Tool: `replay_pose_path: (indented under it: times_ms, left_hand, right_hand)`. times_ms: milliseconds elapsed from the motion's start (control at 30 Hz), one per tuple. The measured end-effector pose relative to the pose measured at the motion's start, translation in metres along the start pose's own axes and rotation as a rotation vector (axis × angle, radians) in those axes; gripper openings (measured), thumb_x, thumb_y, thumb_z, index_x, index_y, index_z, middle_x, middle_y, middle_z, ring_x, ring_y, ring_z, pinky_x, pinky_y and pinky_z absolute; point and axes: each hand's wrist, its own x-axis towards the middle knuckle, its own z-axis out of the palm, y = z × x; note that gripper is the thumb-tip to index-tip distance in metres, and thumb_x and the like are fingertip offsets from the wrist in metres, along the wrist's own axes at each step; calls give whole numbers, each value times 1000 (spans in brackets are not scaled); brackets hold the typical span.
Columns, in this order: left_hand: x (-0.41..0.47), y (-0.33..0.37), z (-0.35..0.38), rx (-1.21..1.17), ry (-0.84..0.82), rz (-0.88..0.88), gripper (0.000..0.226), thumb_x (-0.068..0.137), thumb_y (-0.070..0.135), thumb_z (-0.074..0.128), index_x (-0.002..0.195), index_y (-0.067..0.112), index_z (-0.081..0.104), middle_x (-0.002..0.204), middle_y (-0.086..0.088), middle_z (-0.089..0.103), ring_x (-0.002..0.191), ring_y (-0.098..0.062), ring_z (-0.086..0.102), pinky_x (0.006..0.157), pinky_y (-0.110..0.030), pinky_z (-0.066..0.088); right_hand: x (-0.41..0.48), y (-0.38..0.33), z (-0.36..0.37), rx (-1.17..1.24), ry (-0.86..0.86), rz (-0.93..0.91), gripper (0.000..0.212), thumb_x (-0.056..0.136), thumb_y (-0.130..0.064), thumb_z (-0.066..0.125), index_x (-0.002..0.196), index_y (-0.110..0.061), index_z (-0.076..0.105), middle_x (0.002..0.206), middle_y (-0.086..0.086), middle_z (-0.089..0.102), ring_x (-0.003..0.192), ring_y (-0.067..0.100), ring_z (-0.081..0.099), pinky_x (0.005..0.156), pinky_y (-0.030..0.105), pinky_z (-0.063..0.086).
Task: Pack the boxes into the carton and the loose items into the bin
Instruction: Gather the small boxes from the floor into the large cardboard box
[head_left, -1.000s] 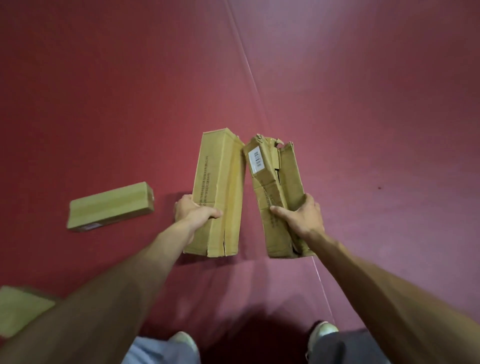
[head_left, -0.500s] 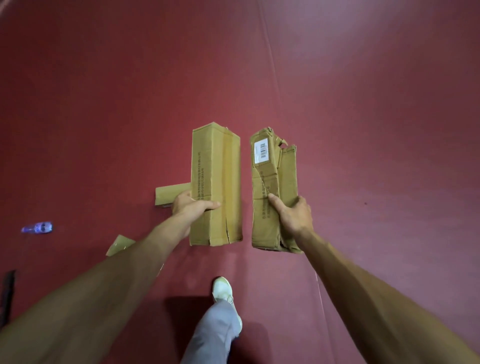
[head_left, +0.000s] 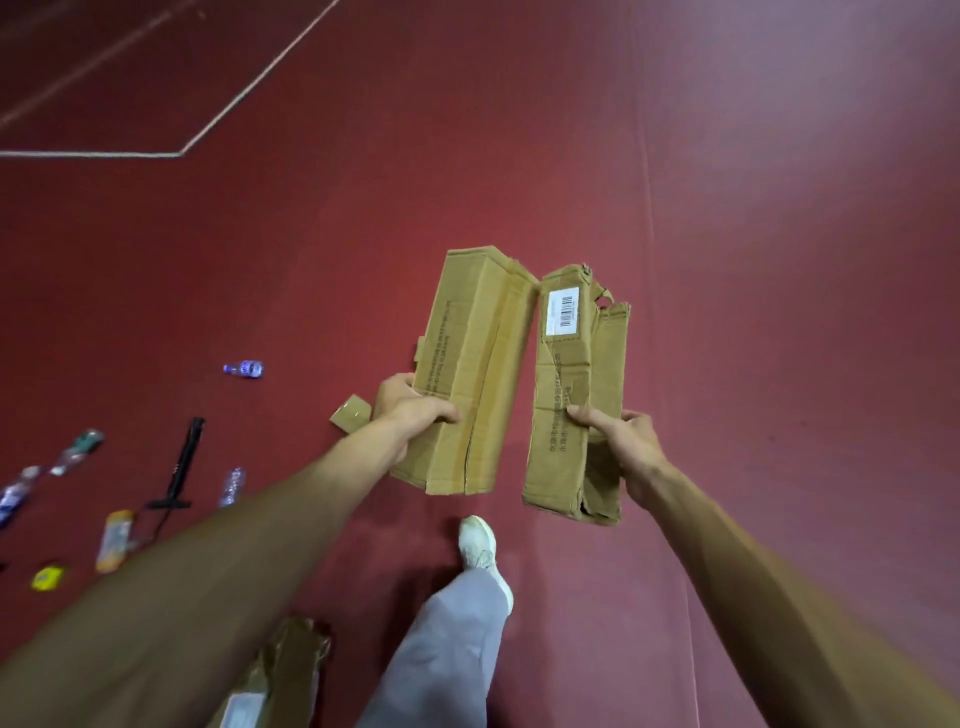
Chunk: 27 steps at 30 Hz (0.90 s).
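Observation:
Two long brown cardboard boxes are held up above the red floor. My left hand (head_left: 410, 410) grips the smoother box (head_left: 472, 364) near its lower half. My right hand (head_left: 626, 441) grips the crumpled box (head_left: 566, 379), which has a white barcode label near its top and a torn upper end. The boxes' top corners almost touch. Loose items lie on the floor at the left: several plastic bottles (head_left: 244, 369), an orange packet (head_left: 115, 538) and a yellow round item (head_left: 48, 578). No carton or bin shows.
A small cardboard piece (head_left: 350, 413) lies on the floor beside my left wrist. Another taped box (head_left: 280, 675) sits at the bottom under my left arm. A black stick-like object (head_left: 182, 462) lies among the loose items. My leg and white shoe (head_left: 478, 540) step forward.
I have walked and turned; the view shifted so bottles and other loose items came into sight at left. Both boxes stay in my hands, now tilted with tops nearly touching.

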Motion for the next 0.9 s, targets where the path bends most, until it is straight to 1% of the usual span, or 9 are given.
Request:
replay_pose_path:
  times_ms: [100, 200, 267, 400, 533, 633, 767, 833, 900]
  left_hand:
    - [-30, -25, -18, 12, 5, -41, 59, 51, 11, 88, 104, 16, 64, 99, -1, 71, 94, -21, 67, 86, -35, 55]
    - [-52, -54, -44, 16, 0, -57, 71, 46, 15, 89, 111, 16, 64, 102, 0, 71, 97, -20, 66, 88, -36, 54]
    - [-65, -75, -68, 9, 14, -62, 70, 45, 15, 90, 111, 17, 65, 102, 1, 71, 97, -19, 66, 89, -34, 53]
    - [-85, -128, -130, -5, 58, -80, 48, 52, 11, 89, 89, 22, 61, 100, 0, 70, 96, -21, 65, 89, -36, 53]
    - [-101, -201, -215, -24, 82, -116, 66, 56, 9, 88, 114, 14, 59, 109, -4, 68, 97, -23, 63, 87, -35, 52]
    - [-110, -268, -288, -19, 82, -120, 72, 59, 8, 88, 123, 9, 56, 105, -1, 65, 93, -20, 60, 80, -28, 48]
    - [-125, -354, -388, 3, 56, -140, 82, 54, 12, 90, 128, 11, 55, 111, -2, 69, 101, -21, 64, 91, -37, 52]
    - [-131, -393, -433, 27, 53, -163, 75, 56, 14, 90, 123, 12, 58, 110, 2, 68, 98, -17, 63, 92, -34, 51]
    - [-135, -424, -470, 54, 44, -193, 61, 62, 13, 87, 116, 14, 61, 108, 9, 62, 95, -12, 57, 87, -27, 46]
  right_hand:
    - [-33, 22, 5, 21, -1, 17, 30, 75, -22, 80, 91, -12, 56, 84, 1, 66, 73, 10, 63, 57, 21, 43]
    - [-61, 45, 22, 2, -8, 33, 76, 60, -35, 89, 119, -6, 52, 105, 5, 70, 89, 17, 68, 64, 24, 49]
    - [-78, 60, 41, -29, -30, 25, 87, 54, -41, 90, 124, -9, 52, 109, 3, 69, 95, 19, 68, 72, 29, 51]
    - [-117, 91, 97, -94, -51, 12, 82, 55, -45, 89, 121, -12, 53, 110, 0, 68, 97, 18, 66, 80, 32, 49]
    - [-165, 140, 176, -176, -89, 23, 82, 56, -52, 86, 120, -13, 54, 110, -3, 67, 97, 15, 65, 79, 29, 48]
    - [-206, 186, 248, -248, -105, 55, 77, 58, -59, 82, 117, -16, 55, 110, -4, 66, 100, 18, 63, 89, 35, 50]
    - [-258, 242, 348, -305, -154, 125, 76, 62, -56, 81, 119, -11, 59, 112, 3, 69, 100, 22, 64, 90, 38, 51]
    - [-280, 265, 390, -267, -161, 125, 81, 64, -49, 83, 125, -7, 52, 115, 4, 67, 101, 23, 64, 91, 39, 51]
    - [-294, 286, 421, -261, -131, 123, 93, 65, -45, 84, 134, -8, 34, 117, 3, 60, 104, 23, 59, 96, 43, 48]
